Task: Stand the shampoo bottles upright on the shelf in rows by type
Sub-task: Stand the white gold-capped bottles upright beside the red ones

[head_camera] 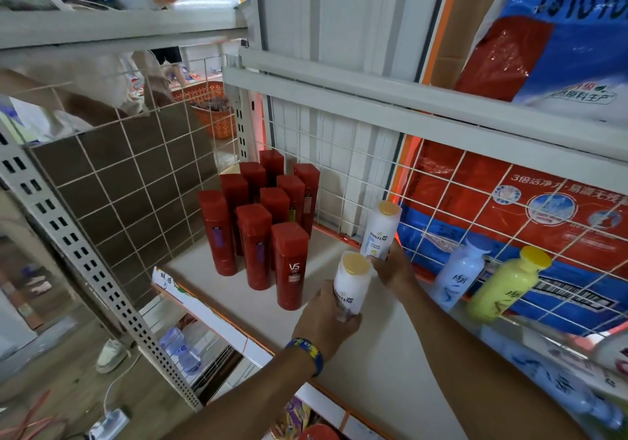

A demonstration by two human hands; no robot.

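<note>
Several red shampoo bottles [258, 215] stand upright in rows at the left back of the white shelf [390, 354]. My left hand [326, 320] grips a white Pantene bottle with a gold cap [351, 280], upright near the front red bottle. My right hand [390, 266] holds a second white Pantene bottle [380, 232] upright, farther back near the wire grid. A pale blue bottle [458, 269] and a yellow-green bottle [506, 286] lean against the wire grid at the right.
A wire grid [441, 202] backs the shelf, with large detergent bags [509, 208] behind it. A perforated metal upright [85, 269] bounds the left side. An upper shelf [407, 100] hangs overhead. Bare shelf surface lies between the red bottles and my arms.
</note>
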